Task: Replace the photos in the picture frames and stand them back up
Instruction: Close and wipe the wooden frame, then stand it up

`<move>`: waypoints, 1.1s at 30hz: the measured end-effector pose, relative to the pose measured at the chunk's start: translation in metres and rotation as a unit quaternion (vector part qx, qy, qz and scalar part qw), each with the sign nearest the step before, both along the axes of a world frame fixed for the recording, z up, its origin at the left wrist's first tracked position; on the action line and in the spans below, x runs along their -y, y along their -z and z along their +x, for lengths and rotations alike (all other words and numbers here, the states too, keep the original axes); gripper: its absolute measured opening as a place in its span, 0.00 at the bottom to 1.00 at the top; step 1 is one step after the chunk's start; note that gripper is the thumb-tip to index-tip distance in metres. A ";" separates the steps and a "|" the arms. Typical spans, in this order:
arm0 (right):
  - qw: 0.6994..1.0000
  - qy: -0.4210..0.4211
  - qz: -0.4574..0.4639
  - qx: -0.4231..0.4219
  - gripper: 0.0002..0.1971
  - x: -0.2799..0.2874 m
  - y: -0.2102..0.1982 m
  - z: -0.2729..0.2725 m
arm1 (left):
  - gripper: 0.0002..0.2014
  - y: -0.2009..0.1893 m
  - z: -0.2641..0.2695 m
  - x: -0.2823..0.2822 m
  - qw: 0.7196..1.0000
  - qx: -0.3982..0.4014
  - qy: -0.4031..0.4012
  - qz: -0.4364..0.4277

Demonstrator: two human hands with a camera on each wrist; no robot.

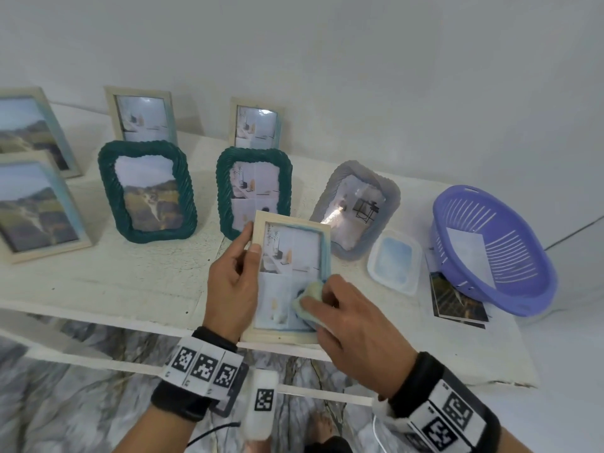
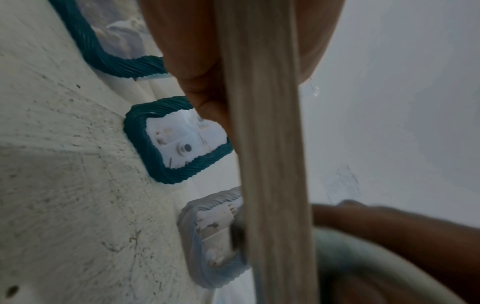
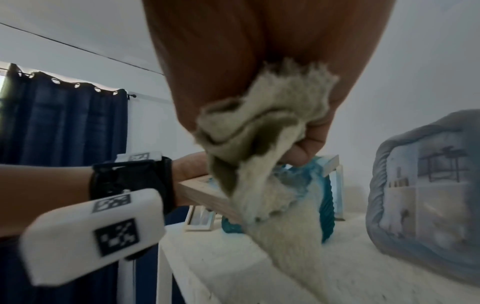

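Now, head view: left hand [image 1: 232, 282] grips wooden frame [image 1: 287, 279] by left edge, above table [image 1: 137, 276] front edge; right hand [image 1: 353, 325] presses bunched cloth [image 1: 307, 300] on glass. Left wrist: frame edge-on, thumb [image 2: 207, 98] clamped. Right wrist: fingers [image 3: 306, 148] curled round cloth.

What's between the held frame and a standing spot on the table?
Nothing visible blocks it. The left hand holds the wooden frame over the table's front edge while the right hand presses a cloth on its glass. Bare tabletop lies just left, ahead of the green frame.
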State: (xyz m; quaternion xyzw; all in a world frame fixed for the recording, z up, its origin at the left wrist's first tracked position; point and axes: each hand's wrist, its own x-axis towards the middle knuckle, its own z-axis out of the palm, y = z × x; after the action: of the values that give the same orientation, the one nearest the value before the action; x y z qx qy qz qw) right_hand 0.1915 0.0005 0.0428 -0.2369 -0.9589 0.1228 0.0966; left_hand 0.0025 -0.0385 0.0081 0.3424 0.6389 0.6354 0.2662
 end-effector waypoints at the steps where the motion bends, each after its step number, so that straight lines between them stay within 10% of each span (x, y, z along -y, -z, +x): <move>1: 1.000 -0.016 -0.026 0.005 0.13 0.001 0.002 0.004 | 0.20 0.001 -0.002 0.001 1.000 0.000 0.002 -0.003; 33: 0.992 0.097 0.080 0.018 0.10 0.010 -0.002 -0.009 | 0.20 -0.004 -0.005 0.001 1.000 0.002 -0.012 0.027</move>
State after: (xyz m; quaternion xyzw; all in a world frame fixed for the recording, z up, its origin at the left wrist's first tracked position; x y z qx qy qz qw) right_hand 0.1829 -0.0095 0.0451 -0.3225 -0.9397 0.0320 0.1094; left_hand -0.0024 -0.0391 0.0119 0.3402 0.6248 0.6567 0.2503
